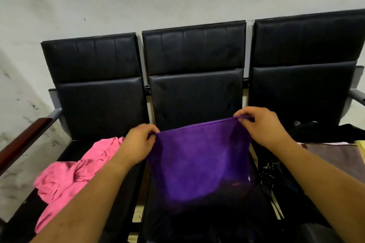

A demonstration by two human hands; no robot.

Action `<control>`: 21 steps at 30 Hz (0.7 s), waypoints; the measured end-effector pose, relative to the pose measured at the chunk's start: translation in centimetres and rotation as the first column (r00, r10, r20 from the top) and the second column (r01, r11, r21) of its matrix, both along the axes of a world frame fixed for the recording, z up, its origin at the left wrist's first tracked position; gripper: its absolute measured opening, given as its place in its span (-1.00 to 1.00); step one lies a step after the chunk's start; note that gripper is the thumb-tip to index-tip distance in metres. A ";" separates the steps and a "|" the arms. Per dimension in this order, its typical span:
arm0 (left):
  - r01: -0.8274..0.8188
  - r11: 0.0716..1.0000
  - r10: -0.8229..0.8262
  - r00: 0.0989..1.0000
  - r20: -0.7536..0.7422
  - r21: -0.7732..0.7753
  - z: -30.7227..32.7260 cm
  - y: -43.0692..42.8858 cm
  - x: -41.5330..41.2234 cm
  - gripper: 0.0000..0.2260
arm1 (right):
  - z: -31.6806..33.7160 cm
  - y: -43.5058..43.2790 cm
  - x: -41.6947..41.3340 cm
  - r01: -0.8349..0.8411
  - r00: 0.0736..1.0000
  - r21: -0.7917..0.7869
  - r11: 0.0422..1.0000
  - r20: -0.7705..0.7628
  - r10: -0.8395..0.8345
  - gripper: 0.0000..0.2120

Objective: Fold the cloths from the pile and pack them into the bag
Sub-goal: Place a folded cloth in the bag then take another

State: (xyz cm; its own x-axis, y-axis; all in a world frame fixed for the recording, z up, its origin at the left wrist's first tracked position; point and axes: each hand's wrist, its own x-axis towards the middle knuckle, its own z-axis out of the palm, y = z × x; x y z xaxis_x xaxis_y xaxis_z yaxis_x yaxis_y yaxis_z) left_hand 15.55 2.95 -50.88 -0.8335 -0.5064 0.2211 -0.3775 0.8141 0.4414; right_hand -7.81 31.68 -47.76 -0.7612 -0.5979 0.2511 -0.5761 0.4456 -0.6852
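A purple cloth hangs spread out over the middle seat of a black three-seat bench. My left hand pinches its upper left corner. My right hand pinches its upper right corner, a little higher. The top edge runs taut between the two hands and the lower part drapes down. A crumpled pink cloth lies on the left seat. On the right seat sits a black bag with folded cloths in grey-brown and pale yellow by it.
The black bench stands against a white marked wall. A wooden armrest juts out at the left end and a grey metal one at the right. Black straps with metal clips lie between the middle and right seats.
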 end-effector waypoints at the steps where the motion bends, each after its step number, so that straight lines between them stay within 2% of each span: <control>1: -0.032 0.999 0.030 0.994 -0.107 -0.011 1.2 -0.4 -0.3 -0.78 | 0.8 -0.1 -0.3 0.044 0.998 -0.069 0.997 -0.038 -0.047 -0.84; 4: -0.043 0.998 0.056 0.940 -0.335 0.045 4.0 0.0 0.2 -0.83 | 2.4 0.2 -0.3 0.082 0.992 -0.213 0.974 -0.079 -0.101 -0.82; 6: -0.014 0.997 0.042 0.935 -0.352 0.081 4.4 0.7 1.3 -0.84 | 2.4 1.1 0.0 0.063 0.996 -0.237 0.969 -0.050 -0.077 -0.80; 8: 0.047 0.996 -0.024 0.960 -0.277 0.078 2.7 1.1 2.8 -0.84 | 0.5 2.3 0.7 0.016 0.999 -0.147 0.989 -0.032 -0.021 -0.80; 10: 0.118 0.988 -0.104 0.984 -0.143 0.094 -0.3 1.5 4.5 -0.84 | -2.7 3.6 1.6 -0.054 0.999 0.022 0.998 0.004 0.054 -0.77; 13: 0.159 0.964 -0.175 0.983 0.060 0.213 -5.9 2.4 6.9 -0.80 | -8.9 5.4 2.8 -0.161 0.986 0.267 0.950 0.087 0.142 -0.65; 17: 0.125 0.924 -0.250 0.912 0.325 0.362 -13.7 3.2 9.0 -0.74 | -16.1 6.7 4.1 -0.304 0.945 0.481 0.823 0.259 0.198 -0.63; 19: 0.106 0.919 -0.273 0.867 0.418 0.380 -16.6 3.1 9.7 -0.74 | -18.5 6.8 4.8 -0.341 0.932 0.545 0.766 0.302 0.200 -0.70; 21: 0.089 0.926 -0.264 0.848 0.459 0.367 -18.6 2.4 9.6 -0.79 | -20.0 6.3 4.9 -0.351 0.921 0.550 0.758 0.350 0.172 -0.82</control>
